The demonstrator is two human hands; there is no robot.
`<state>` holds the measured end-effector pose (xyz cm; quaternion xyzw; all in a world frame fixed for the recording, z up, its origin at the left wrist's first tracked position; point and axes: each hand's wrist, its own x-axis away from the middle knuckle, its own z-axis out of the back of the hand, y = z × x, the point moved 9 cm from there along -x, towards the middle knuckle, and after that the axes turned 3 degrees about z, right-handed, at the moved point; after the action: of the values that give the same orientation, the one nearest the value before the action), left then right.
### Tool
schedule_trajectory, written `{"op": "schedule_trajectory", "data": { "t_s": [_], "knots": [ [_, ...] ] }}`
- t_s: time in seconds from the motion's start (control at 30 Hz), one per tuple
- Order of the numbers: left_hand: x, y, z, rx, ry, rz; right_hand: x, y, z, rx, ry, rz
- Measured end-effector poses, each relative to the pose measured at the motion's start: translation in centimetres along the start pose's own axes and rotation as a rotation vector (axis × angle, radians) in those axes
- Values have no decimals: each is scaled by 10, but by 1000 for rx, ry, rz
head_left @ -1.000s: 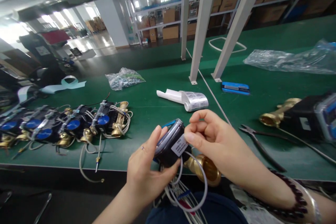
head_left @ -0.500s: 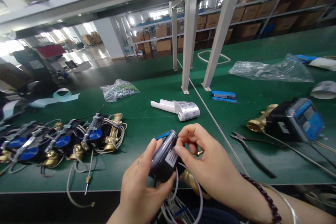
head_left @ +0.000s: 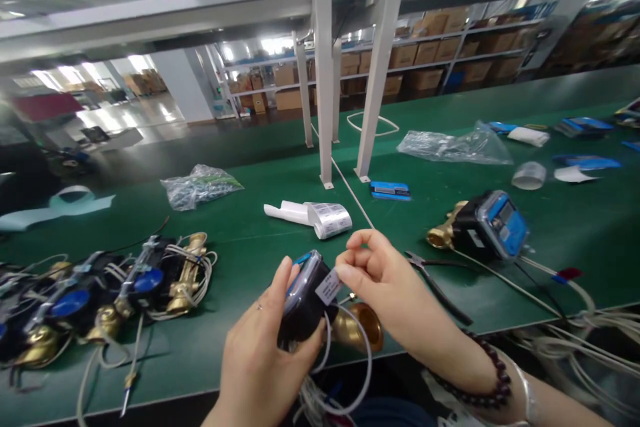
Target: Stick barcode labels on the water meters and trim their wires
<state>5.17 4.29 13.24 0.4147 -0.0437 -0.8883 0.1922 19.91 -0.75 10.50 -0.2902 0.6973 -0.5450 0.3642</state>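
Note:
My left hand [head_left: 267, 347] grips a black meter [head_left: 305, 303] with a clear-edged front and a blue face, tilted at the front edge of the bench. A brass pipe body [head_left: 357, 327] and looped grey cables [head_left: 367, 373] hang from its lower side. Between the thumb and forefinger of my right hand [head_left: 375, 273] is the corner of a small white printed label [head_left: 329, 287]. The label stands at the meter's side, its right end in my fingertips; whether its left end is stuck down I cannot tell. A roll of silver labels [head_left: 330, 219] lies just beyond.
Several brass-bodied meters [head_left: 150, 280] crowd the bench at left. Cutting pliers [head_left: 440, 287] and another meter [head_left: 493, 227] lie at right. Behind are plastic bags [head_left: 200, 185], a blue plate [head_left: 390, 190] and white uprights [head_left: 324, 80]. Cables [head_left: 590, 353] trail over the front right edge.
The label, earlier flat against the meter's side, now sticks out towards my right fingertips, which have drawn slightly away. My view has turned right, showing more of the bench there.

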Motion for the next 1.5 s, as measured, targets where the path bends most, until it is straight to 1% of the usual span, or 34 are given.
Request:
{"op": "schedule_trajectory", "data": {
  "t_s": [0.07,0.17,0.27,0.4,0.6,0.73,0.87,0.97,1.17,1.23,1.33,1.5],
  "knots": [
    [1,2,-1,6,-8,1,-2,9,-10,-59,-64,-84],
    [2,3,-2,16,-21,15,-3,17,-16,-112,-93,-134],
    [2,-1,-2,40,-25,50,-3,23,-16,-141,-102,-178],
    [2,-6,-2,47,-45,86,-2,23,-18,-154,-119,-201],
    [3,-3,-1,21,-35,68,-3,22,-20,-165,-109,-226],
    [3,-1,1,-1,-2,55,-4,22,-19,-149,-87,-218],
    [2,0,-3,-6,-24,50,-4,22,-16,-131,-64,-203],
    [2,0,-1,0,6,35,-3,21,-15,-115,-56,-192],
    [5,0,-3,9,9,31,-3,18,-13,-55,-51,-147],
    [5,2,-2,12,20,24,-3,18,-13,-63,-46,-145],
    [6,2,-2,5,-1,30,-1,17,-11,-105,-33,-145],
    [7,2,2,17,-23,49,1,15,-7,-163,-64,-138]
  ]
}}
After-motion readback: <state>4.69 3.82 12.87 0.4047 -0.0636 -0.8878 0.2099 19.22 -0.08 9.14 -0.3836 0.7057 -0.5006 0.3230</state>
